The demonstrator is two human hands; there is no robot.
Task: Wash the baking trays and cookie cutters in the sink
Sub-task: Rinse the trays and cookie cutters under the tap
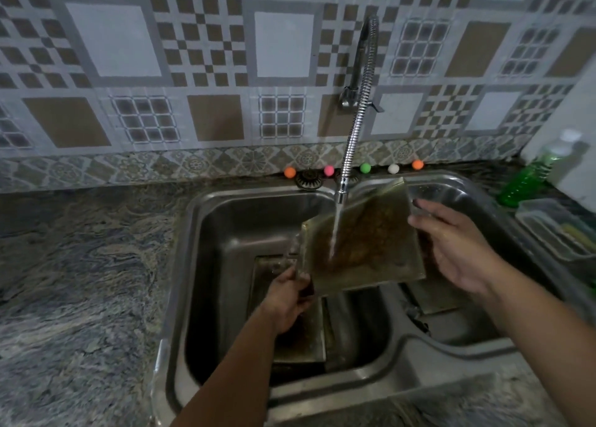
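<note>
A square metal baking tray [383, 233], brown with baked-on residue, is held tilted above the divide of the double sink [206, 233]. Water runs from the flexible coil tap [354, 126] onto the tray's middle. My left hand [287, 297] grips the tray's lower left corner. My right hand [454, 243] is at the tray's right edge, fingers relaxed and spread; whether it touches the tray is unclear. Another tray [309, 333] lies flat in the left basin below. A further flat tray [435, 297] seems to lie in the right basin.
Grey marbled counter [80, 281] spreads to the left of the sink. A green bottle [532, 175] and a clear plastic box [558, 230] stand at the right. Small coloured balls [329, 170] line the ledge behind the sink, below the patterned tile wall.
</note>
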